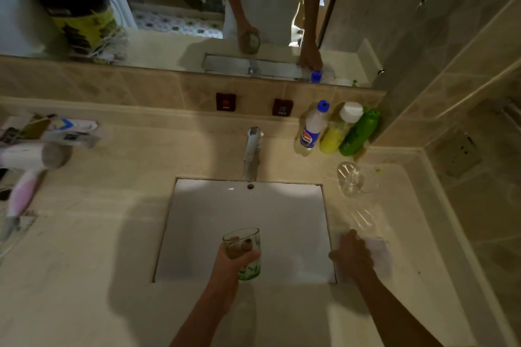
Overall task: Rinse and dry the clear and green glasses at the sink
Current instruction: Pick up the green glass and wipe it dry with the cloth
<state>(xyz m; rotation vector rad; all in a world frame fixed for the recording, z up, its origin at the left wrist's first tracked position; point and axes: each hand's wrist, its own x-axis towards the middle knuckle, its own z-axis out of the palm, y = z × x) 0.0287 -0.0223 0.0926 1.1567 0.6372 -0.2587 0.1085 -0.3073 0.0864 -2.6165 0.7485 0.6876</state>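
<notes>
— What is the person doing at the sink [298, 270] right now?

— The left hand [231, 258] is holding the green glass [244, 255] upright over the near side of the basin, fingers [248, 256] curling round its middle with the thumb on the far side. No water seems to be coming out of the tap [251, 155].

— And the other hand?

— The right hand [351, 251] is resting on a white cloth [379, 255] lying on the tabletop [93, 234] just right of the basin. The fingers are bending down onto it, but whether they are pinching it or only pressing, I cannot tell.

— Where is the clear glass?

— The clear glass [355, 179] is sitting on the tabletop at the far right, near three bottles [337, 129] by the wall, well apart from both hands.

— How would you say the green one is going to handle?

— Stiff, thick-based, so bottom-heavy, I am guessing, and breakable against that hard basin. If wet it is probably slippery too. Wrapping round the mid-body, as now, looks the safest hold; the rim seems the weaker place to grip.
</notes>
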